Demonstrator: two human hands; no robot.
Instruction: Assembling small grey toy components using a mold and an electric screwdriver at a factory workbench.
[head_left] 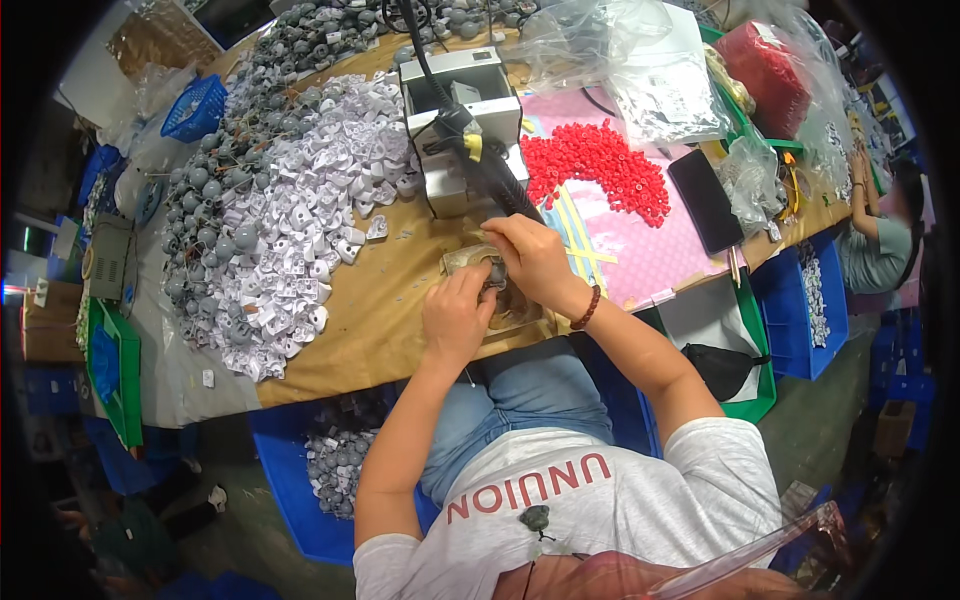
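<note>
My left hand [459, 312] is closed, its fingertips pressed on a small round grey part [498, 273] over a shallow, light-coloured tray or fixture [522, 328] at the table's front edge. My right hand [540, 262] is just above and to the right, thumb and forefinger pinched together. What that pinch holds, if anything, is too small to make out. Right behind the right hand, a thick black ribbed handle or hose [497, 180] slants down from a white metal box [462, 130]. The hands hide most of the fixture's middle.
White plastic housings [290, 220] and grey ball-shaped parts [215, 235] are heaped at left. Red caps [595, 165] lie on a pink sheet [640, 265] near a black phone [705, 200]. Blue bins [290, 490] stand below the table. Another person [878, 235] sits at far right.
</note>
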